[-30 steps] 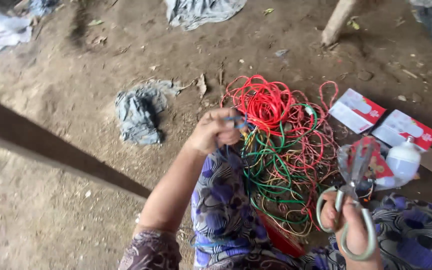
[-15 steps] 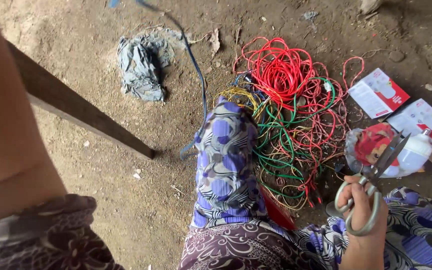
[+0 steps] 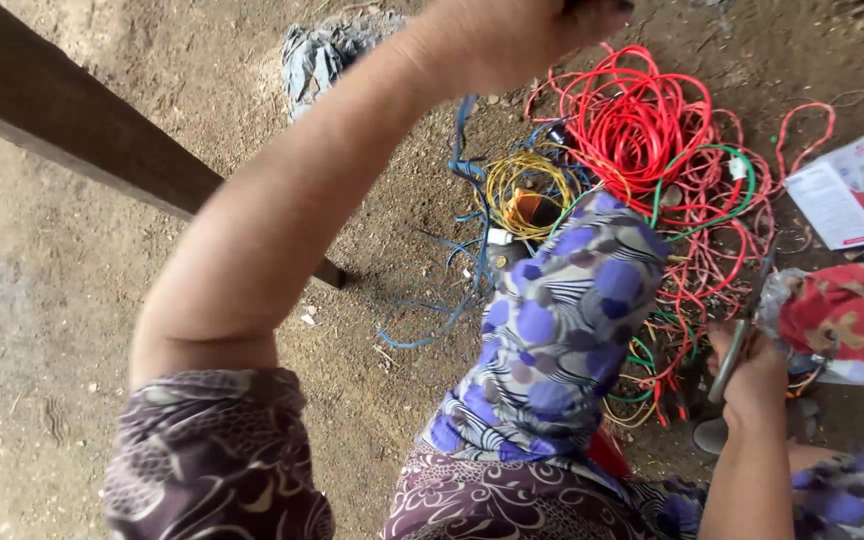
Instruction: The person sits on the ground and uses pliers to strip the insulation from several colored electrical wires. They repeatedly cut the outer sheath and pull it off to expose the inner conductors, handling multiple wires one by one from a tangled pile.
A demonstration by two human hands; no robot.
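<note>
Left hand point(image 3: 512, 35) raised at 12 o'clock, fingers curled shut; what's pinched can't be told, cut off by frame edge. Right hand point(image 3: 752, 375) at 4 o'clock clamped on scissors point(image 3: 737, 350). Wire tangle point(image 3: 652, 170) (red/green/yellow/blue) at 1 o'clock beyond knee, looks mostly unsorted. Bare dirt floor point(image 3: 102, 330), wooden beam point(image 3: 82, 125) at 10 o'clock

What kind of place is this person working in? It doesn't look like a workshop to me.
Probably an outdoor yard or open shed, not a fitted workshop. The ground is bare packed dirt, tangled wires lie straight on it, and a rough wooden beam slants across.
</note>
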